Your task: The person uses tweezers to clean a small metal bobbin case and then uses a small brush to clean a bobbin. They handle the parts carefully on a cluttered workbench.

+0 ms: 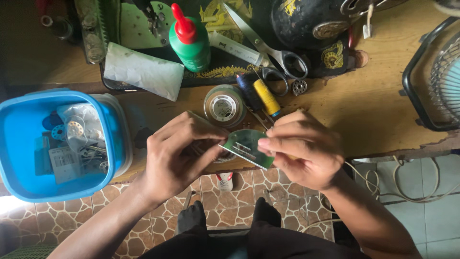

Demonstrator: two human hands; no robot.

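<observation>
**A:** While we hold the metal plate point(247, 146) at frame centre, just off the front edge of the wooden table point(383, 105), both hands are on it. Right hand point(302, 153) pinches its right edge between thumb and forefinger. Left hand point(179, 153) has fingertips closed on something thin at the plate's left edge; we cannot tell what, too small.

**B:** Plate state?

**A:** Shiny, roughly half-round, slotted in the middle, tilted down to the right. It is off the machine and in the air, touching nothing but our fingers. Judging from that, the plate is out and being worked on; refitting looks not yet done.

**B:** Surroundings?

**A:** Just above the plate: a round tin point(223, 106) and a screwdriver with yellow handle point(266, 97), lying on the table. Further up, scissors point(268, 50) and a green bottle with red cap point(190, 41) rest on the black sewing machine bed point(225, 67), with a small bobbin point(299, 87) near the scissor handles. White folded cloth point(143, 71) sits upper left.

**B:** Parts bin?

**A:** Blue plastic tub point(19, 144) at left edge, with bobbins and small bits inside. Fan guard point(431, 72) at right edge. Cables point(412, 187) trail on the tiled floor lower right.
</observation>
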